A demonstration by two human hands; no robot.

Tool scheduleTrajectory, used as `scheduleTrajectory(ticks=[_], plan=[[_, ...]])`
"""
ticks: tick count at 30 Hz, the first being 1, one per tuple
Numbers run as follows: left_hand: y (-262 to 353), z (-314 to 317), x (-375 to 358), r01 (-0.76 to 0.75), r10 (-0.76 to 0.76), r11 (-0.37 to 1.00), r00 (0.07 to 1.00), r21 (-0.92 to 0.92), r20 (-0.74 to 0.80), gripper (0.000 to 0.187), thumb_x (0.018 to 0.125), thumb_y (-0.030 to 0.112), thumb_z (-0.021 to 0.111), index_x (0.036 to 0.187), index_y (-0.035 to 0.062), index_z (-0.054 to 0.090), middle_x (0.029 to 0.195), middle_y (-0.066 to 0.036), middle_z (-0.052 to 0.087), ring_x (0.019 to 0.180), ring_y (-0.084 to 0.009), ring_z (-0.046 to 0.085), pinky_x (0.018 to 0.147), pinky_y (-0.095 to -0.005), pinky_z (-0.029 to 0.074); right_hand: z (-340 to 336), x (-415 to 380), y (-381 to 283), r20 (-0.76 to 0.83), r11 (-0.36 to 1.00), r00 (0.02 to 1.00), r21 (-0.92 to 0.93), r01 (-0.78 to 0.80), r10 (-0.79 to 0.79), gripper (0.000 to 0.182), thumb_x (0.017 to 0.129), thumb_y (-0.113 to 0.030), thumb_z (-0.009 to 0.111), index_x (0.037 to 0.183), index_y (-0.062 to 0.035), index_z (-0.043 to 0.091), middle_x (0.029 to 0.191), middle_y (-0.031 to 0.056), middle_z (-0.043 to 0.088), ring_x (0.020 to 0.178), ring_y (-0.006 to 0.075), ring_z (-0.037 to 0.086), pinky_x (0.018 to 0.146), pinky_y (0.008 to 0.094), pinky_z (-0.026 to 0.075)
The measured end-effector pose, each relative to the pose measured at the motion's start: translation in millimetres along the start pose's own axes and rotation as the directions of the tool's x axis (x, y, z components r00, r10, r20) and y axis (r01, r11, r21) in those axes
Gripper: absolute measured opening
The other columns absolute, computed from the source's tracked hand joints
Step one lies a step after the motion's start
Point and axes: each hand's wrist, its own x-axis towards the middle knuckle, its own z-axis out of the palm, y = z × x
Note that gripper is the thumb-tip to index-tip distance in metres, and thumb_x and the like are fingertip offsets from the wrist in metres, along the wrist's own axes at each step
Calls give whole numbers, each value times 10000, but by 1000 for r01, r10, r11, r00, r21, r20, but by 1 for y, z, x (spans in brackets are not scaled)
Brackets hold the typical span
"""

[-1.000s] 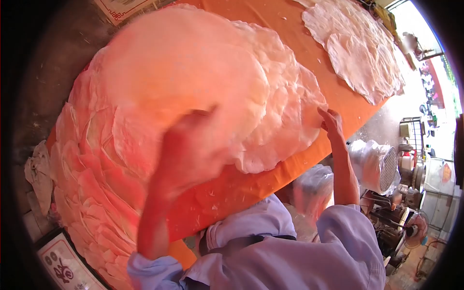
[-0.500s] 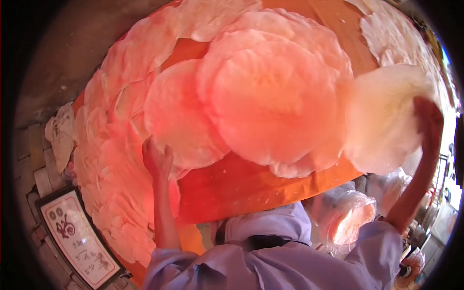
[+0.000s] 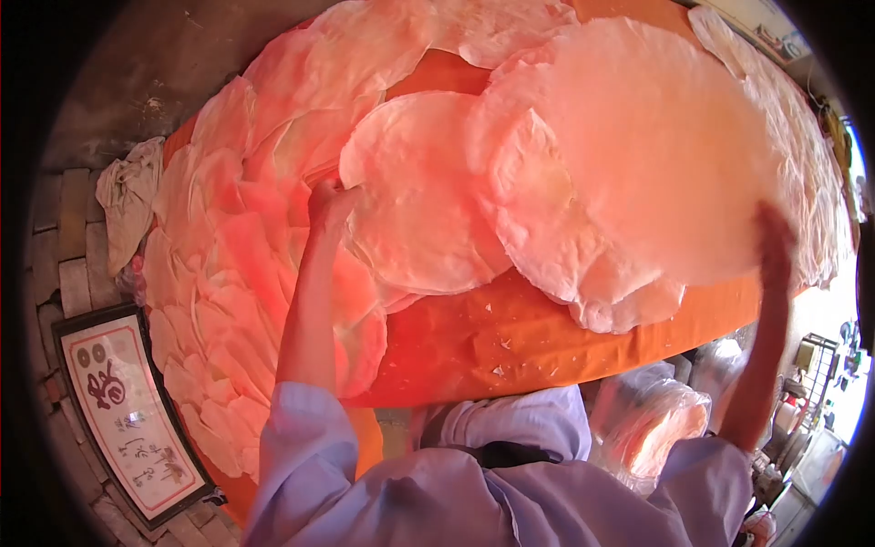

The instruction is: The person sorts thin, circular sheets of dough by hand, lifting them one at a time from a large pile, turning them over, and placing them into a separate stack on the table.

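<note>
Thin, round, pale sheets cover much of an orange cloth (image 3: 510, 337). My left hand (image 3: 333, 202) pinches the left edge of a round sheet (image 3: 419, 196) that lies at the middle left. On the right, my right hand (image 3: 775, 239), blurred by motion, is closed on the right edge of a large round sheet (image 3: 674, 150). That sheet is spread over a pile of sheets (image 3: 538, 196) with wrinkled edges. Its surface hides much of the pile beneath.
Overlapping sheets (image 3: 219, 292) line the left side, and more sheets (image 3: 807, 182) lie at the far right. A framed sign with writing (image 3: 137, 415) leans at lower left. Crumpled cloth (image 3: 128, 201) hangs near the brick floor. Plastic-wrapped sheets (image 3: 652, 424) sit below the cloth's edge.
The sheet in my right hand has swung left and up over the pile. My left hand has moved up along its sheet's edge. The view has shifted.
</note>
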Motion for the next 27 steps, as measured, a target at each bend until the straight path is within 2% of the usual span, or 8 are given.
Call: scheduleTrajectory(ticks=[3, 5, 7, 10, 13, 18, 20, 27], plan=[[37, -9, -21, -84, 76, 992, 993, 94, 86, 441, 726, 268, 684, 1087, 19, 632, 894, -129, 690, 849, -219, 654, 737, -343, 500, 76, -73, 10, -88, 823, 822, -31, -567, 563, 546, 804, -309, 754, 1228, -28, 554, 797, -4, 598, 622, 46, 508, 489, 203, 390], [42, -16, -23, -197, 184, 965, 979, 172, 84, 392, 754, 229, 664, 1088, 25, 637, 898, -96, 692, 848, -182, 649, 750, -323, 496, 86, -113, 36, -181, 877, 909, -250, -411, 374, 632, 812, -303, 757, 1276, 32, 489, 811, 54, 614, 679, 91, 558, 561, 215, 441], [44, -18, -20, -368, 358, 915, 930, 166, 89, 375, 798, 196, 643, 1127, 17, 622, 950, -70, 687, 862, -155, 641, 778, -303, 492, 115, -143, 8, -143, 918, 922, -117, -378, 361, 535, 832, -228, 737, 1258, 15, 523, 894, 91, 646, 773, 127, 593, 676, 252, 481], [60, -13, -33, -102, 423, 691, 860, -715, 286, 353, 871, 163, 599, 1182, -3, 588, 1063, -58, 662, 928, -157, 630, 846, -297, 485, 168, -165, -44, 25, 961, 964, -90, -262, 265, 402, 835, -144, 715, 1193, -12, 589, 978, 103, 654, 838, 151, 623, 755, 271, 509], [103, -30, -66, -185, 509, 585, 842, -789, 180, 341, 928, 157, 563, 1218, -22, 552, 1168, -80, 622, 1018, -181, 612, 894, -316, 482, 219, -158, -102, 122, 972, 966, -81, -221, 229, 339, 820, -99, 706, 1135, -9, 621, 997, 98, 651, 867, 154, 638, 766, 269, 516], [125, -89, -154, 72, 383, 87, 918, -994, 100, 390, 949, 153, 540, 1301, 1, 471, 1192, -102, 611, 1042, -208, 609, 936, -346, 486, 259, -149, -163, 199, 991, 973, 41, -126, 115, 302, 820, -78, 700, 1106, -4, 635, 1000, 90, 658, 847, 137, 635, 725, 269, 516], [86, -89, -178, 8, 147, 139, 989, -990, 28, 386, 950, 133, 535, 1303, 2, 451, 1134, -92, 620, 949, -195, 632, 876, -359, 524, 270, -151, -170, 208, 989, 975, 105, -103, 79, 290, 822, -76, 700, 1096, -6, 641, 990, 82, 663, 830, 130, 632, 709, 268, 515], [-54, -3, -243, 60, 76, 256, 994, -965, 82, 373, 941, 95, 560, 1296, 58, 450, 1024, -53, 618, 810, -125, 616, 633, -258, 518, 367, -211, -205, 643, 987, 752, 141, 73, -148, 364, 723, -154, 776, 1041, -20, 657, 949, 165, 661, 817, 254, 651, 722, 338, 525]])
